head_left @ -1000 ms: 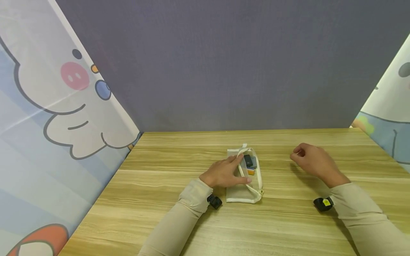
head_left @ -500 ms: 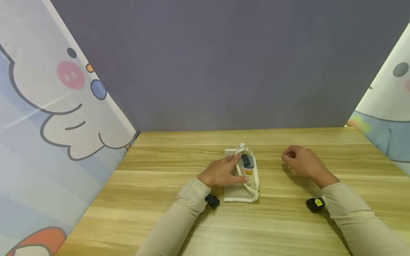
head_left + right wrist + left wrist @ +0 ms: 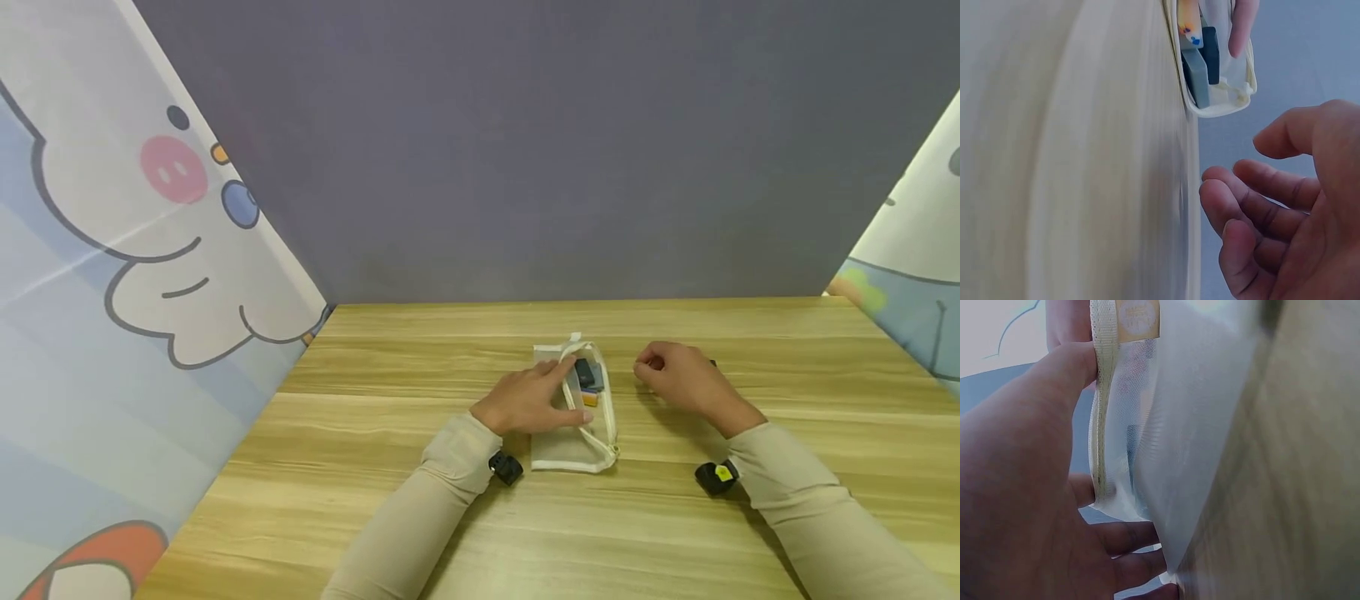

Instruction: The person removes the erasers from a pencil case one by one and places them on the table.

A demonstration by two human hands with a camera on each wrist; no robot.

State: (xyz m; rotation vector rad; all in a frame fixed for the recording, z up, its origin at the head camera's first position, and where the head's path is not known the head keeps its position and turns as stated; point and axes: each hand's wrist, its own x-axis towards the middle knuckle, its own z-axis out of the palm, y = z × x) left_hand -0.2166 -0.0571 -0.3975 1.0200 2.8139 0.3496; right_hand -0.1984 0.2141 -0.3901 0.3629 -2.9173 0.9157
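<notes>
A white mesh zip pouch (image 3: 566, 454) lies on the table with its mouth spread wide. My left hand (image 3: 525, 402) holds the mouth's near-left edge, its thumb and forefinger apart and hooked over the zipper; the lower fingers lie against the outside in the left wrist view. Inside are a dark block (image 3: 1210, 55), a grey-green block (image 3: 1196, 78) and a small orange-and-white piece (image 3: 1189, 24). My right hand (image 3: 686, 379) hovers just right of the pouch. Its fingers are loosely curled, with a gap between thumb and forefinger and nothing held in the right wrist view.
The wood-grain table (image 3: 360, 450) reaches back to a grey panel (image 3: 525, 150). A cartoon-printed cloth (image 3: 97, 208) hangs at the left, another at the right. A small dark thing (image 3: 714, 363) peeks out behind the right hand. Both wrists carry small black cameras.
My right hand has moved left, closer to the pouch, uncovering a small dark thing behind it. The left hand keeps its hold on the pouch's edge.
</notes>
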